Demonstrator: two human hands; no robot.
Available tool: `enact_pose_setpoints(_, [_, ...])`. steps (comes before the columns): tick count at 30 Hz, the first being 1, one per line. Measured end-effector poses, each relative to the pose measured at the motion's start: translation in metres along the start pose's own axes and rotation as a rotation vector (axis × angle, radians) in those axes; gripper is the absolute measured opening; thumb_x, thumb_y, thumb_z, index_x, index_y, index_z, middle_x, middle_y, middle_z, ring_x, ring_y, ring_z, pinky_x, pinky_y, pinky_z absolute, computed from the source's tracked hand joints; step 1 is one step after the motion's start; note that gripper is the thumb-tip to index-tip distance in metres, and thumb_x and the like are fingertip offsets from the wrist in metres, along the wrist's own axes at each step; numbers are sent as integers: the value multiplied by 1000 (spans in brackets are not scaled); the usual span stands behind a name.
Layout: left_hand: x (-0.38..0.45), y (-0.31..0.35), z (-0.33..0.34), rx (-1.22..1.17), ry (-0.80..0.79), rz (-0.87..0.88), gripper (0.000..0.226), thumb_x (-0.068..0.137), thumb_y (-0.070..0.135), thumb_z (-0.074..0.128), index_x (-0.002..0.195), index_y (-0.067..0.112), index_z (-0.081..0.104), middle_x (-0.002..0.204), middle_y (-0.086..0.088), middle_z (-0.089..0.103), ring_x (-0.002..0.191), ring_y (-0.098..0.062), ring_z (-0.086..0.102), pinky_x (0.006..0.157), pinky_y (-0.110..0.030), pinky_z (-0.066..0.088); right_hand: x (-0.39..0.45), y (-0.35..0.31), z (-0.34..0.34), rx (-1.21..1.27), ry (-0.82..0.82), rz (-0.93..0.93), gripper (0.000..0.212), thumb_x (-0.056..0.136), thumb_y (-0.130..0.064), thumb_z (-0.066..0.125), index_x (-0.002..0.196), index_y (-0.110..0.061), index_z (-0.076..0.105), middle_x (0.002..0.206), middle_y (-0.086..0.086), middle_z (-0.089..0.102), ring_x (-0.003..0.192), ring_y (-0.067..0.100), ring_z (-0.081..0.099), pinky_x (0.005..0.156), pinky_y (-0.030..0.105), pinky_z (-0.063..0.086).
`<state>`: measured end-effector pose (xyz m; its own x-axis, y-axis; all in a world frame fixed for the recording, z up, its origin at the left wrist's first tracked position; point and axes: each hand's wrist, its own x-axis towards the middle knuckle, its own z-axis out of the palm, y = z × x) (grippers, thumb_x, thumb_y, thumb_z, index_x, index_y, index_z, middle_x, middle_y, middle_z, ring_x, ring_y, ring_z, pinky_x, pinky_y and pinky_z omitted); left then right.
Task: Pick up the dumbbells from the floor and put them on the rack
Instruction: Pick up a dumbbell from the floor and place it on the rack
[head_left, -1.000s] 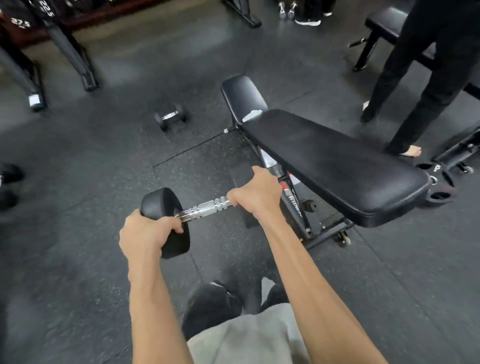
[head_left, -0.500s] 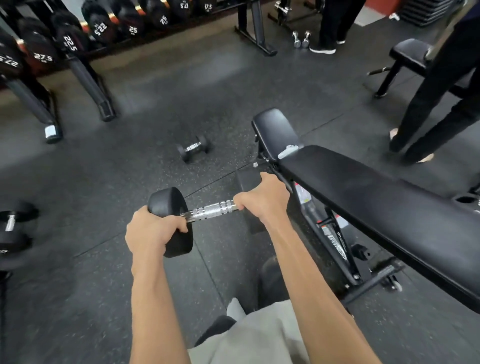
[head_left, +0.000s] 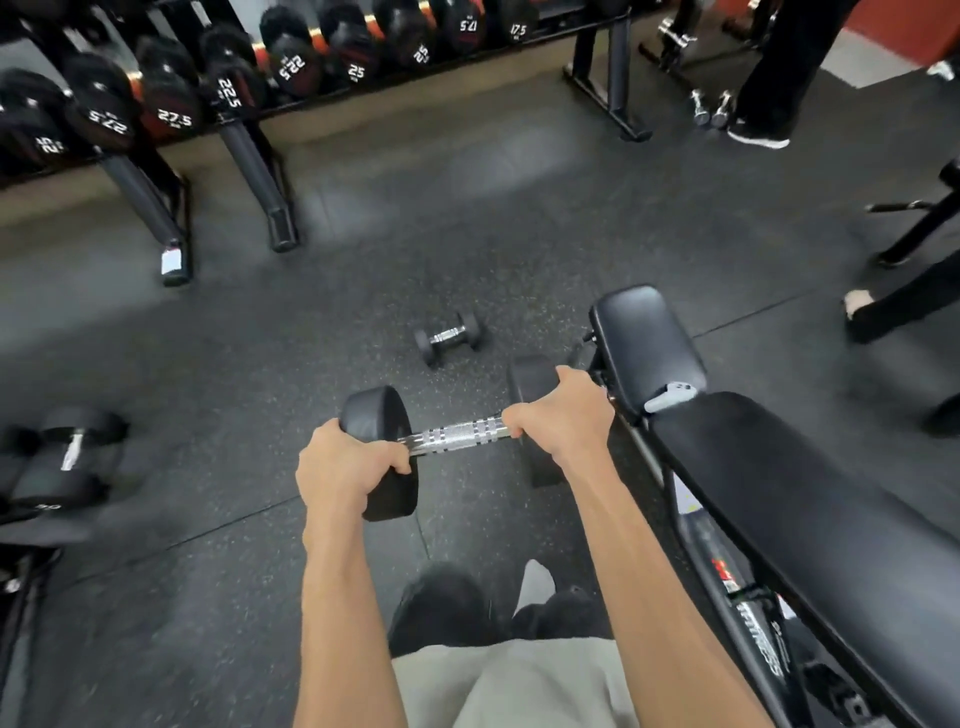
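Note:
A large black dumbbell (head_left: 457, 435) with a knurled silver handle hangs in front of me, above the floor. My left hand (head_left: 349, 462) grips its near left head from above. My right hand (head_left: 563, 415) grips the right end of the handle, hiding part of the right head. A small black dumbbell (head_left: 449, 338) lies on the floor just beyond. The dumbbell rack (head_left: 249, 150) stands along the far wall, loaded with several numbered black dumbbells.
A black padded bench (head_left: 779, 493) runs along my right side. More dumbbells (head_left: 67, 462) lie at the left edge. Two people's legs stand at the far right (head_left: 774, 78) and right edge (head_left: 893, 306). Dark rubber floor (head_left: 415, 218) lies between me and the rack.
The view has tilted up and moved forward, so the rack now shows more fully. Both hands keep the same hold on the large dumbbell, whose right head now shows.

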<state>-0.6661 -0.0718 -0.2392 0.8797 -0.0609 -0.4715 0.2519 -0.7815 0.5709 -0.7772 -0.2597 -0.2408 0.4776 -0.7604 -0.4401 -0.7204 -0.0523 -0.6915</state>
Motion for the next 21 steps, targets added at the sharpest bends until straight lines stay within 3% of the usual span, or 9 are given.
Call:
enact_pose_setpoints(3, [44,26,1,-5,-18,-26,56,53,20,88,102,10,64,93,-8,65,80,-27,62,55,-30,42,44,-32,9,-44,-29,0,47,53,-18,80,97,-11,63,83,2,73,67,16,64,52,24,43])
enact_pose_setpoints(8, [136,78,-2,14,-56,-60,54,55,19,88,100,10,61,89,-8,63,70,-21,57,52,-28,42,121,-92,32,-58,-56,49,80,57,-17,80,133,-10,60,91,4,75,80,22,72,63,26,51])
enact_pose_setpoints(12, [215,115,-6,35,-57,-15,53,56,20,88,99,12,58,84,-2,57,70,-18,53,49,-27,38,188,-134,58,-88,-12,56,57,53,-20,79,108,-11,66,93,2,74,76,20,68,65,29,56])
enact_pose_setpoints(15, [268,148,-16,70,-53,32,53,57,21,88,100,11,57,82,1,56,78,-24,56,55,-29,40,231,-175,74,-86,7,49,66,54,-21,81,117,-9,67,96,1,73,82,20,69,63,25,49])
enact_pose_setpoints(18, [317,185,-30,81,-62,42,53,58,21,87,102,10,58,85,-2,58,84,-28,58,64,-32,46,272,-221,85,-75,28,44,55,55,-21,82,107,-12,68,87,-2,70,69,14,65,50,22,42])
enact_pose_setpoints(21, [369,221,-42,92,-57,36,54,58,22,87,102,10,59,88,-4,60,83,-28,58,64,-32,46,319,-266,99,-73,10,47,64,56,-22,84,117,-10,67,97,1,73,76,17,67,51,22,42])
